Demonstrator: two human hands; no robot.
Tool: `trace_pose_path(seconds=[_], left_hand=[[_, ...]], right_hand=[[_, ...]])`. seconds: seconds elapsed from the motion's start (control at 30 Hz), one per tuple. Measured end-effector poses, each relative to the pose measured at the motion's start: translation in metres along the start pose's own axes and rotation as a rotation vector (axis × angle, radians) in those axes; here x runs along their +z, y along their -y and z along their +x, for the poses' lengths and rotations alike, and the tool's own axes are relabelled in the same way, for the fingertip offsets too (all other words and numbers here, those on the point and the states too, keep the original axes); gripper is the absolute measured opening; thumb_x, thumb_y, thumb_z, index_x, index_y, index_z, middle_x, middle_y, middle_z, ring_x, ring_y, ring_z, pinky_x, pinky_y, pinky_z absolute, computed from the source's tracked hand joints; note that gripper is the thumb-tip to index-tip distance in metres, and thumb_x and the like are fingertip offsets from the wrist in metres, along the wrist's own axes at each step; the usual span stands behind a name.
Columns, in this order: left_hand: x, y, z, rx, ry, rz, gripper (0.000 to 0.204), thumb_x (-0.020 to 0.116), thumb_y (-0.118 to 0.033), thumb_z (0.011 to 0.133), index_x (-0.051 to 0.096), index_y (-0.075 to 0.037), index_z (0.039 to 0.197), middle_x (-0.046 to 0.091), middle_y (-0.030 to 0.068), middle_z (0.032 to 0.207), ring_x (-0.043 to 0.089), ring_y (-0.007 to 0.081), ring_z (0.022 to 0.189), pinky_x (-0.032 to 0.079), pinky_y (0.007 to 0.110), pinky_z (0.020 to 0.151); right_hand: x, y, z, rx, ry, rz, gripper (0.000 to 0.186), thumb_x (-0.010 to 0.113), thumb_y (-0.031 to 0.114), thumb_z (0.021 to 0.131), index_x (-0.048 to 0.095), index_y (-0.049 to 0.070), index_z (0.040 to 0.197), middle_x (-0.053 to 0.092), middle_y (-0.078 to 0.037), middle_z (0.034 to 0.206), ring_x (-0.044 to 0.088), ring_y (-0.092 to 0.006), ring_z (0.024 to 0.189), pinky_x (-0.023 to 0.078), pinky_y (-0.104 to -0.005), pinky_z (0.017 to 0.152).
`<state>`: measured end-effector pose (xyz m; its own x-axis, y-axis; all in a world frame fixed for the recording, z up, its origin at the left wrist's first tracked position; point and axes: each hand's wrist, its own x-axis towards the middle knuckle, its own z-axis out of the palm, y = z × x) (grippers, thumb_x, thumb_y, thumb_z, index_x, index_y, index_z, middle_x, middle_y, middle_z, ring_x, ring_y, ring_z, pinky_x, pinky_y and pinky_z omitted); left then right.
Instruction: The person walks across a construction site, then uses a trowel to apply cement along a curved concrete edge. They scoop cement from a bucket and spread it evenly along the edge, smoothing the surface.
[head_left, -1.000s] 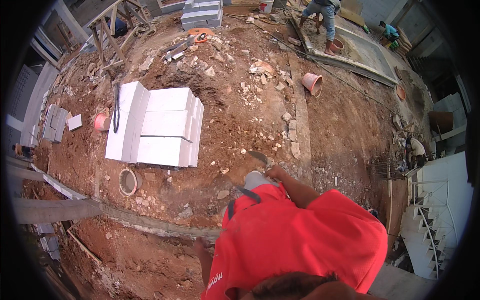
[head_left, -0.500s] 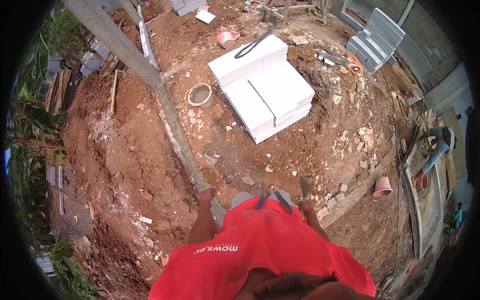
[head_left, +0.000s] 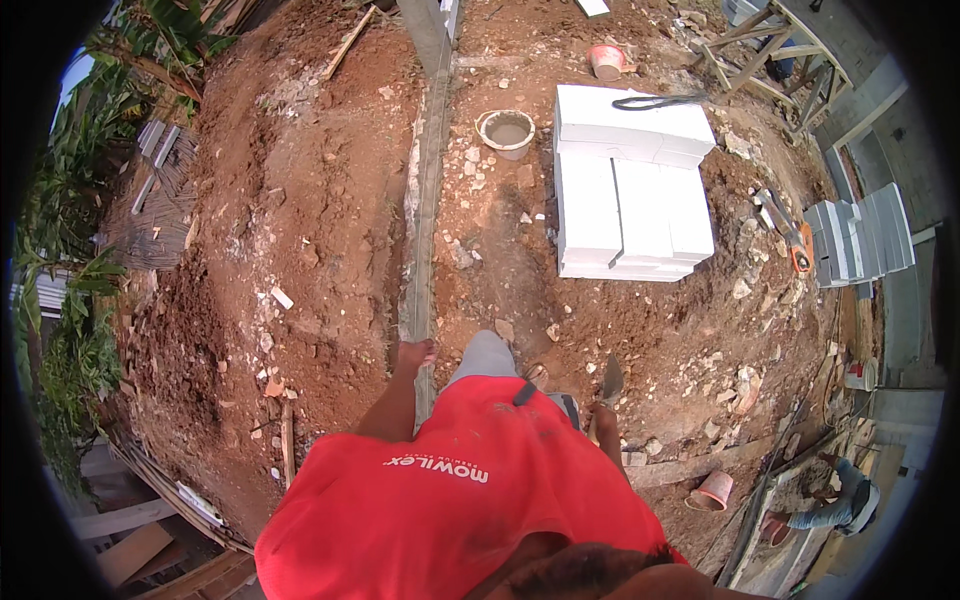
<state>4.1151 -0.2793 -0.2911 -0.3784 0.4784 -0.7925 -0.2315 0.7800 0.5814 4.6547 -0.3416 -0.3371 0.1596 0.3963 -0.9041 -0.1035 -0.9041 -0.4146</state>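
Steel trowel (head_left: pixel 610 382) in the right hand (head_left: pixel 600 415), blade pointing away over red earth; the fingers are closed around its handle, low by the person's hip. It looks stiff, hard and fairly light, with thin edges, so the handle is the sound place to hold it, as it is held here. The left hand (head_left: pixel 415 353) hangs empty and loosely open, near a narrow concrete strip (head_left: pixel 425 230) that runs away across the ground. A red shirt (head_left: pixel 450 490) fills the lower middle of the view.

Low on the right, beyond the trowel hand, a small pink bucket (head_left: pixel 712 490) lies tipped on the dirt; what it holds cannot be told. Farther right, another person (head_left: pixel 830 500) crouches at the edge.

Ahead and right, a stack of white blocks (head_left: pixel 630 190) sits on the soil with a dark strap (head_left: pixel 655 100) lying across the top; such blocks would likely be bulky and crumbly at the corners. Just beside its far left corner stands a round pail (head_left: pixel 507 130) holding grey mix. Beyond, a second pink bucket (head_left: pixel 606 60) rests among rubble, contents unclear.
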Motion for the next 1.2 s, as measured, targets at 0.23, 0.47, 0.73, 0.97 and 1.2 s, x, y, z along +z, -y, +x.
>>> trace_pose_path(seconds=[0.23, 0.47, 0.73, 0.97, 1.2], left_hand=[[0.009, -0.023, -0.006, 0.068, -0.078, -0.182, 0.018, 0.068, -0.009, 0.088, 0.068, 0.005, 0.078, 0.070, 0.0144, 0.077, 0.069, 0.0204, 0.062, 0.052, 0.029, 0.050], [-0.038, -0.010, 0.046, -0.025, -0.112, -0.202, 0.022, 0.064, -0.016, 0.095, 0.067, 0.002, 0.108, 0.076, 0.0140, 0.095, 0.075, 0.0252, 0.080, 0.059, 0.037, 0.066], [-0.067, 0.016, 0.069, -0.062, -0.136, -0.476, 0.024, 0.058, -0.012, 0.095, 0.067, 0.008, 0.105, 0.075, 0.0205, 0.098, 0.075, 0.0290, 0.078, 0.059, 0.037, 0.067], [-0.057, 0.040, 0.046, -0.257, -0.092, -0.373, 0.032, 0.063, -0.021, 0.095, 0.066, 0.005, 0.112, 0.074, 0.0172, 0.102, 0.073, 0.0289, 0.091, 0.058, 0.039, 0.078], [-0.019, 0.025, 0.060, 0.197, 0.108, 0.782, 0.026, 0.067, -0.025, 0.087, 0.074, -0.001, 0.095, 0.074, 0.0234, 0.089, 0.075, 0.0335, 0.081, 0.058, 0.043, 0.070]], right_hand=[[0.006, 0.031, 0.027, -0.276, 0.060, -0.504, 0.030, 0.069, 0.021, 0.083, 0.066, -0.007, 0.095, 0.066, -0.014, 0.078, 0.063, -0.0243, 0.068, 0.050, -0.0383, 0.060], [0.075, 0.108, 0.042, -0.421, -0.056, -0.567, 0.033, 0.067, 0.026, 0.083, 0.070, -0.006, 0.091, 0.070, -0.015, 0.086, 0.068, -0.0225, 0.079, 0.052, -0.0420, 0.070], [0.137, 0.214, 0.012, -0.534, -0.233, -0.754, 0.040, 0.071, 0.035, 0.082, 0.072, -0.002, 0.097, 0.072, -0.022, 0.083, 0.070, -0.0316, 0.081, 0.052, -0.0426, 0.076], [0.215, 0.311, 0.045, -0.600, -0.045, -0.905, 0.039, 0.071, 0.035, 0.082, 0.070, -0.002, 0.093, 0.072, -0.021, 0.082, 0.071, -0.0345, 0.082, 0.052, -0.0441, 0.076], [0.311, 0.452, 0.110, -0.487, 0.105, -0.980, 0.037, 0.072, 0.032, 0.079, 0.071, 0.002, 0.099, 0.072, -0.015, 0.082, 0.069, -0.0282, 0.072, 0.054, -0.0409, 0.066]])
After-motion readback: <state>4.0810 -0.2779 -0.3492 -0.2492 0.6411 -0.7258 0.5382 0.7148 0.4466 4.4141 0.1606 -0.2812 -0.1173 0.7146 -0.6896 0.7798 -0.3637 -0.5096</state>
